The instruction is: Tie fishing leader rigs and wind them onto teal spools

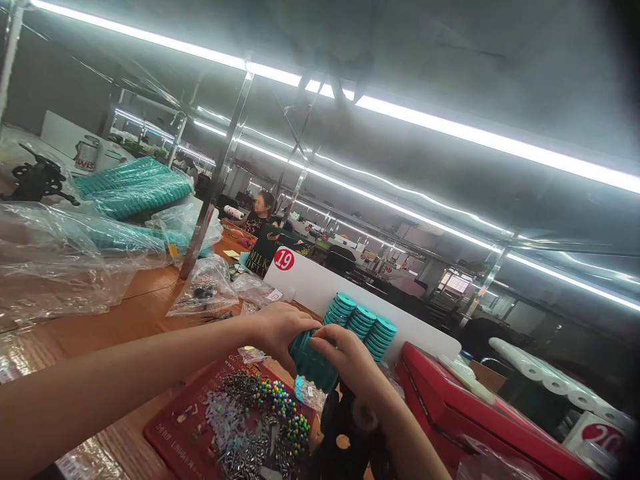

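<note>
Both hands meet around a stack of teal discs (316, 363) near the middle of the view. My left hand (283, 331) wraps its left side and top, while my right hand (345, 350) grips it from the right, fingertips near the top. Just behind stand more stacks of teal discs (361, 321) against a white board. Below my hands, a red tray (183, 417) holds small metal parts, clear pieces and colourful beads (285, 400). A black object (343, 427) with round parts stands under my right hand.
At the left lie plastic bags (65, 273) and wrapped teal stacks (135, 190). A metal post (215, 187) rises behind the table. A red box (465, 407) and white rolls (555, 380) are at the right. A person (259, 213) sits in the background.
</note>
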The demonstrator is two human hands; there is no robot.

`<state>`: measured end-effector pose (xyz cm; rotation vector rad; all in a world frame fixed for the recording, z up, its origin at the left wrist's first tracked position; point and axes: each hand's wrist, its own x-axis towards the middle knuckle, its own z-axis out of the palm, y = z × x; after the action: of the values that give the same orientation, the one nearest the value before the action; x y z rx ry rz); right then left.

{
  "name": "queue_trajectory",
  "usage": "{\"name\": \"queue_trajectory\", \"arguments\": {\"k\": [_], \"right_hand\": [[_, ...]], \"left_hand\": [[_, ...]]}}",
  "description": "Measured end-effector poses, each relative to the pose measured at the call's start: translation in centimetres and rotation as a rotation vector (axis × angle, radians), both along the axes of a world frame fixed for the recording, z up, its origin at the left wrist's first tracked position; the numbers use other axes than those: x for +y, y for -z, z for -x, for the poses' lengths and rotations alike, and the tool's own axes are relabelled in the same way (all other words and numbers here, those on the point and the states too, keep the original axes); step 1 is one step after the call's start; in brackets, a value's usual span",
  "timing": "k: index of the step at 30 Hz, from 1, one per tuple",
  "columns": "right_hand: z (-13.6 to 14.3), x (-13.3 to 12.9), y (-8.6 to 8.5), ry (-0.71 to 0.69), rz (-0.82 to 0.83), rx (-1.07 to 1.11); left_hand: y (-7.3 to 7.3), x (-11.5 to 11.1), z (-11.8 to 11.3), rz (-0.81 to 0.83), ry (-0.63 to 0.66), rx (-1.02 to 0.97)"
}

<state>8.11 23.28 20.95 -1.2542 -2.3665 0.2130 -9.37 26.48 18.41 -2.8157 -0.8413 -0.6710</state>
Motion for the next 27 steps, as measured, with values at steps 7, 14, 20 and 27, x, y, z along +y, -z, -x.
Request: {"name": "queue_trajectory", "arguments": {"k": [7,14,20,27], "right_hand": [[-0.15,0.23,-0.45,-0.064,0.017,-0.037],[-0.22,-0.08,-0.05,-0.056,-0.044,-0.089],[-0.06,-0.24,-0.03,-0.037,-0.088,-0.137],[-0.02,-0.14,-0.04,0.021,-0.045,-0.122]], "left_hand": [[-0.04,-0.12,-0.19,0.024,-0.021,-0.011],[-0.08,-0.08,-0.1,0.013,-0.008,0.001],[-0.24,-0.16,-0.15,0.016,-0.017,0.011],[-0.08,-0.04,0.05,0.007,-0.008,0.003]]}}
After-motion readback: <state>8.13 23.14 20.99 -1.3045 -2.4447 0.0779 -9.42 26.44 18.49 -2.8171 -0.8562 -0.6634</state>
